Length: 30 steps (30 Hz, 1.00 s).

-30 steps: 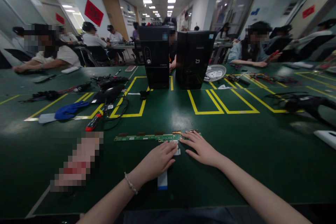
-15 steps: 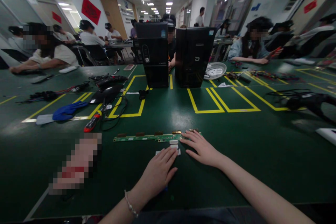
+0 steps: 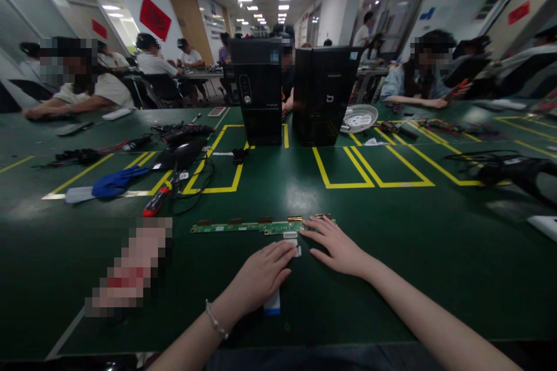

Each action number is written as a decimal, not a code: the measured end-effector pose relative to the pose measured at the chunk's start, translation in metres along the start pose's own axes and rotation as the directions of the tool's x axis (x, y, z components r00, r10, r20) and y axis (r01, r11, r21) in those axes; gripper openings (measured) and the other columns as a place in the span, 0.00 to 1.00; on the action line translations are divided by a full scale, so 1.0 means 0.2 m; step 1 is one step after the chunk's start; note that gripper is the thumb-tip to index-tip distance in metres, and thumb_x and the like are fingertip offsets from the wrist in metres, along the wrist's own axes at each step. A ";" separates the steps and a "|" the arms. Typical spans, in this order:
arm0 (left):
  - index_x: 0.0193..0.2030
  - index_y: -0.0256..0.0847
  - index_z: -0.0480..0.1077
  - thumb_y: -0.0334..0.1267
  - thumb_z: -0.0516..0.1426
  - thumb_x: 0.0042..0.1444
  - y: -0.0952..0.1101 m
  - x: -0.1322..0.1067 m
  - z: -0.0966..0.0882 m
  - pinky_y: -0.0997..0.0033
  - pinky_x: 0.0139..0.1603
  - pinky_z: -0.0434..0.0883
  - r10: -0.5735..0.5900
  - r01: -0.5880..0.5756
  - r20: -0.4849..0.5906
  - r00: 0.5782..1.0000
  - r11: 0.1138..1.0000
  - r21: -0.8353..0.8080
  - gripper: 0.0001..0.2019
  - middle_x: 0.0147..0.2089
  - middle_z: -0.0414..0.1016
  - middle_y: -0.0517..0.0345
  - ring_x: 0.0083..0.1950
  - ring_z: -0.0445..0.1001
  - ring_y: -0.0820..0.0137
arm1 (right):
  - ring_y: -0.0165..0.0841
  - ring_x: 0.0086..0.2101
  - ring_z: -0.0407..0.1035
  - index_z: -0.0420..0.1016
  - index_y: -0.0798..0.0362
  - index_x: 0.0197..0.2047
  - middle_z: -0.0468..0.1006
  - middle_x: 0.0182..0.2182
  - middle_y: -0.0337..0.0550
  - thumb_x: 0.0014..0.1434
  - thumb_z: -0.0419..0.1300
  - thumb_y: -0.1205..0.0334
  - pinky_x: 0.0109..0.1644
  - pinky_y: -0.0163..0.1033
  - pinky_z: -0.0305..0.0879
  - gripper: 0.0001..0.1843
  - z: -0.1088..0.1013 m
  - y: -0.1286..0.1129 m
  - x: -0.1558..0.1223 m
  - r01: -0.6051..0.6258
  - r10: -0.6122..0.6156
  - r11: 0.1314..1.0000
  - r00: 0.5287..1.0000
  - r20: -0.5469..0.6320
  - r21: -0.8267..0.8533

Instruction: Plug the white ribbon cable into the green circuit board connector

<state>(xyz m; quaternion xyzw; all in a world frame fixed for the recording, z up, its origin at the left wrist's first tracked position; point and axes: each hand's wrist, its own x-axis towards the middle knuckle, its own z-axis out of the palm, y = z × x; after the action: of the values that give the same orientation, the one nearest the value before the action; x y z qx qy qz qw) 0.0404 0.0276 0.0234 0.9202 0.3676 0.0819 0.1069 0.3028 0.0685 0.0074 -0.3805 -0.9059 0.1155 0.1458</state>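
A long, narrow green circuit board (image 3: 243, 227) lies crosswise on the table in front of me, with brown and gold tabs along its far edge. My right hand (image 3: 333, 243) rests with spread fingers over the board's right end. Just below the board's middle, my left hand (image 3: 267, 269) lies flat over a white flat ribbon cable (image 3: 272, 301), its thumb apart from the fingers. The cable's blue-tipped end shows beneath the palm, while its middle is hidden. Near the left fingertips is a white connector (image 3: 290, 235) at the board's near edge.
Two black computer towers (image 3: 261, 93) stand beyond the board. To the left lie a red-and-black screwdriver (image 3: 155, 203), a blue glove (image 3: 115, 182) and dark cables. A white round basket (image 3: 360, 119) and a black cabled device (image 3: 500, 168) are on the right. Several people sit around.
My left hand has shifted slightly and lies flatter, and more of the ribbon cable's blue-tipped end shows below it. My right hand stays on the board. The view has moved a little.
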 end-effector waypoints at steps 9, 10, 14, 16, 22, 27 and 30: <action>0.67 0.42 0.57 0.39 0.48 0.68 -0.03 0.00 -0.02 0.58 0.66 0.61 0.007 -0.008 -0.002 1.000 0.999 -0.033 0.21 0.67 0.63 0.54 0.67 0.61 0.64 | 0.40 0.65 0.48 0.62 0.45 0.66 0.59 0.65 0.45 0.66 0.51 0.52 0.68 0.58 0.43 0.26 -0.01 -0.01 0.00 -0.006 0.006 1.000 1.000 -0.003 0.005; 0.67 0.43 0.57 0.39 0.48 0.68 -0.03 0.00 -0.02 0.58 0.66 0.61 0.008 -0.008 -0.007 1.000 0.999 -0.033 0.21 0.67 0.63 0.54 0.67 0.61 0.64 | 0.40 0.65 0.48 0.62 0.45 0.66 0.59 0.65 0.45 0.66 0.51 0.52 0.68 0.58 0.43 0.26 -0.01 -0.01 0.00 -0.006 0.006 1.000 1.000 -0.002 0.004; 0.67 0.45 0.57 0.39 0.48 0.68 -0.02 -0.01 0.00 0.59 0.66 0.61 0.004 -0.005 -0.040 0.999 0.999 -0.034 0.21 0.67 0.63 0.55 0.67 0.62 0.66 | 0.41 0.65 0.48 0.62 0.44 0.65 0.59 0.65 0.45 0.66 0.51 0.52 0.68 0.58 0.44 0.26 -0.01 -0.01 0.00 0.001 -0.001 1.000 1.000 -0.013 0.018; 0.67 0.44 0.57 0.39 0.47 0.69 -0.02 -0.01 0.00 0.59 0.67 0.59 -0.004 0.002 -0.041 0.999 0.999 -0.039 0.21 0.67 0.63 0.56 0.67 0.61 0.66 | 0.41 0.65 0.49 0.62 0.44 0.65 0.59 0.65 0.45 0.66 0.52 0.53 0.68 0.58 0.44 0.26 0.00 -0.01 0.00 0.006 -0.006 1.000 1.000 -0.020 0.017; 0.69 0.45 0.55 0.40 0.43 0.71 -0.01 -0.01 -0.02 0.58 0.67 0.58 -0.060 0.053 -0.045 0.997 0.989 -0.140 0.21 0.69 0.60 0.55 0.68 0.59 0.67 | 0.40 0.66 0.47 0.61 0.45 0.66 0.58 0.65 0.45 0.66 0.51 0.52 0.68 0.58 0.43 0.26 0.00 -0.01 0.00 -0.006 0.006 1.000 1.000 -0.004 -0.007; 0.69 0.44 0.56 0.41 0.43 0.71 -0.03 -0.09 -0.07 0.55 0.66 0.61 -0.189 0.172 -0.145 0.971 0.977 -0.125 0.21 0.69 0.60 0.51 0.68 0.59 0.63 | 0.40 0.66 0.46 0.60 0.44 0.66 0.57 0.66 0.45 0.66 0.51 0.53 0.68 0.58 0.44 0.26 0.00 -0.02 0.00 -0.024 0.024 1.000 1.000 0.004 0.004; 0.67 0.42 0.59 0.42 0.44 0.70 -0.08 -0.18 -0.05 0.49 0.64 0.62 -0.295 0.285 -0.204 0.933 0.955 -0.078 0.21 0.66 0.64 0.49 0.66 0.63 0.59 | 0.41 0.66 0.45 0.60 0.44 0.66 0.56 0.66 0.44 0.67 0.50 0.51 0.68 0.59 0.44 0.26 -0.01 -0.03 0.00 -0.035 0.035 0.999 0.999 0.016 0.015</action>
<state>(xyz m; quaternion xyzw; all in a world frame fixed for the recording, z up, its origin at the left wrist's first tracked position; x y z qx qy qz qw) 0.0018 0.0142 0.0270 0.8388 0.5068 0.1722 0.0994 0.3005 0.0644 0.0110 -0.3942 -0.8993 0.1279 0.1395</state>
